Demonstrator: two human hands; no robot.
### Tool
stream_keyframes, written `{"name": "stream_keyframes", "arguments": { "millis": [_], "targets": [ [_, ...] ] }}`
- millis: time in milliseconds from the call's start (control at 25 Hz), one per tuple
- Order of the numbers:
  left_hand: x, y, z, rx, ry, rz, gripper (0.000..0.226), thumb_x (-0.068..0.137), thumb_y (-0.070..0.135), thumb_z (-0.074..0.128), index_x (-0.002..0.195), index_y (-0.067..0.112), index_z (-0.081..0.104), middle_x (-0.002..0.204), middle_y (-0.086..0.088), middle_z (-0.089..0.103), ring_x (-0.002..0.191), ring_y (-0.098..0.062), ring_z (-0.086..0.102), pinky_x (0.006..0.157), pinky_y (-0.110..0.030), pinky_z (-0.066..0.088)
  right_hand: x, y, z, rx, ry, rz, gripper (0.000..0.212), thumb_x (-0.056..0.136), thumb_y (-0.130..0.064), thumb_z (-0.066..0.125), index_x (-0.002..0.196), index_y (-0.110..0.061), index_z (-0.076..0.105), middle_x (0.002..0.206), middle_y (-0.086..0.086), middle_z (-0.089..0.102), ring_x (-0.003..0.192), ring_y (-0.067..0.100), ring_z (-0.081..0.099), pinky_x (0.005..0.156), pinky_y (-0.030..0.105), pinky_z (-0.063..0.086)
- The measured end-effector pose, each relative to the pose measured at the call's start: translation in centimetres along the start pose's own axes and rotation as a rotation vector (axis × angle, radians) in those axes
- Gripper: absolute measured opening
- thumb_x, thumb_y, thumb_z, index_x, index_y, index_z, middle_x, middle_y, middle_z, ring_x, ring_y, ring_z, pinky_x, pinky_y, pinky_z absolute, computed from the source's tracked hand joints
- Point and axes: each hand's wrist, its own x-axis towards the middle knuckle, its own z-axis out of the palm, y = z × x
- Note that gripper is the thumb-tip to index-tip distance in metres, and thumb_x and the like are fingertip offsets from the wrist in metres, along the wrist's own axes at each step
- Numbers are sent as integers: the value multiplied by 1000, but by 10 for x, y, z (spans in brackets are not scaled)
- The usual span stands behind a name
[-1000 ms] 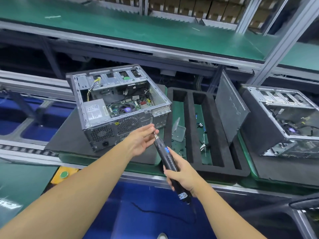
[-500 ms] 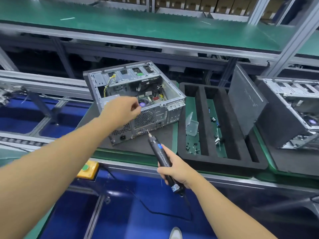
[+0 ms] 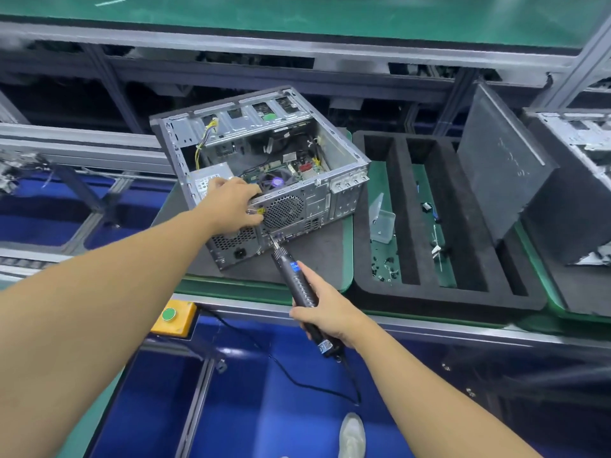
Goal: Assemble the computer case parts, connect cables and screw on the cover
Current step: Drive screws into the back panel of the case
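On the green bench (image 3: 347,226), the open grey metal computer case (image 3: 314,206) sits on a dark mat (image 3: 317,259). The left hand (image 3: 231,206) curls over its rear upper edge beside the fan grille (image 3: 283,211); the right hand (image 3: 325,314) grips a black corded electric screwdriver (image 3: 296,276), bit tip at the rear panel.

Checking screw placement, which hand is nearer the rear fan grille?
Left. The left hand grips the case beside the fan grille; the right hand holds the screwdriver below it.
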Motion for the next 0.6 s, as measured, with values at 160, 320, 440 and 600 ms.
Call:
{"name": "stream_keyframes", "arguments": {
  "millis": [160, 320, 440, 600],
  "targets": [
    [2, 0, 3, 10, 31, -8, 22, 87, 39, 62, 91, 22, 48, 72, 3, 46, 83, -20, 42, 96, -41, 26, 5, -2, 4, 15, -21, 20, 96, 73, -24, 71, 146, -65, 24, 98, 11, 64, 65, 23, 61, 59, 41, 55],
    [3, 0, 3, 8, 65, -12, 24, 87, 39, 62, 97, 19, 54, 75, 1, 48, 85, -19, 41, 95, -39, 24, 6, -2, 6, 15, -24, 14, 97, 76, -18, 69, 150, -59, 22, 92, 10, 64, 63, 22, 58, 58, 39, 54],
    [3, 0, 6, 15, 79, -18, 27, 86, 39, 62, 100, 17, 57, 77, 0, 50, 86, -19, 42, 94, -38, 23, 5, -4, 4, 4, -25, 13, 96, 76, -18, 69, 149, -61, 23, 95, 12, 63, 65, 23, 58, 59, 41, 54],
    [3, 0, 4, 8, 80, -24, 28, 86, 40, 61, 103, 17, 58, 79, -1, 51, 88, -19, 42, 96, -39, 23, 5, -5, -1, -12, -24, 10, 96, 76, -16, 69, 147, -62, 24, 102, 12, 63, 66, 22, 60, 59, 39, 55]
  ]
}}
